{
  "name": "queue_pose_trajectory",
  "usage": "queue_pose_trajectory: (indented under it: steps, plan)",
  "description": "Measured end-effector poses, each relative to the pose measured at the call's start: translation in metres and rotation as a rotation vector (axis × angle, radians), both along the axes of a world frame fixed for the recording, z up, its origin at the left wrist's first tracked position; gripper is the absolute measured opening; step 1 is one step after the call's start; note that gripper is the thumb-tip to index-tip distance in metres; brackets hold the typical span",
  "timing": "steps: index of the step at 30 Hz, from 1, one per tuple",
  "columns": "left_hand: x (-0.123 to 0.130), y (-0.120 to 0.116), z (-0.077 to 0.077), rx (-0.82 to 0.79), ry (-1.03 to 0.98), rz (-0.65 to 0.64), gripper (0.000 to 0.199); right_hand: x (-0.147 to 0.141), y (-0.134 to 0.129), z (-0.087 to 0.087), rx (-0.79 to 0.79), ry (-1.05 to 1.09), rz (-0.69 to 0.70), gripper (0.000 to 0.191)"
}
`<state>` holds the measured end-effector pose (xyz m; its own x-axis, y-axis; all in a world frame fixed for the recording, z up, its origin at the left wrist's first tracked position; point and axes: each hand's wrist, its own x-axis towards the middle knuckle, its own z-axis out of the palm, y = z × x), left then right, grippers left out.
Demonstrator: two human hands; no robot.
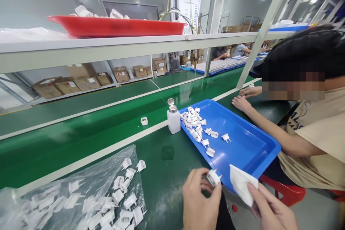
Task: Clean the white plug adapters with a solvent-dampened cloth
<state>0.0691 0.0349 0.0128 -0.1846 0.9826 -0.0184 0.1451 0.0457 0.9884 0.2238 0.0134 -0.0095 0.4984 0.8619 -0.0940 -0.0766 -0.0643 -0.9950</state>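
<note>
My left hand [201, 201] pinches a small white plug adapter [214, 177] between thumb and fingers at the bottom centre, just off the near corner of the blue tray [248, 147]. Beside it my right hand [271, 208] grips a folded white cloth [241, 183], held a little apart from the adapter. Several more white adapters [195, 122] lie heaped at the far left of the blue tray. A clear plastic bag [81, 190] at the lower left carries many more adapters [121, 201].
A white pump bottle [173, 118] stands left of the tray. A lone white part [144, 121] lies on the green conveyor belt [81, 129]. A co-worker [309, 125] sits at right, hands [242, 103] on the bench. Overhead shelf holds a red tray [115, 26].
</note>
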Motion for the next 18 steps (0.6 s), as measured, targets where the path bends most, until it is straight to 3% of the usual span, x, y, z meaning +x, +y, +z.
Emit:
queue_pose_trajectory:
  steps: [4, 9, 11, 14, 18]
  plan:
    - [0.032, 0.038, -0.002, 0.126, 0.206, -0.218, 0.033, 0.016, 0.009, 0.008, -0.091, 0.492, 0.001, 0.035]
    - [0.055, 0.067, -0.016, 0.124, 0.081, -0.32, 0.046, 0.017, 0.004, 0.016, -0.041, 0.624, 0.065, 0.032]
    - [0.054, 0.065, -0.017, 0.099, 0.007, -0.336, 0.047, 0.019, 0.001, 0.016, -0.049, 0.635, 0.131, 0.03]
    - [0.045, 0.052, -0.014, 0.009, -0.112, -0.357, 0.03, 0.022, -0.001, 0.016, -0.062, 0.636, 0.206, 0.03]
    - [0.026, 0.027, -0.004, -0.254, -0.523, -0.368, 0.048, 0.017, 0.0, 0.016, -0.075, 0.624, 0.263, 0.038]
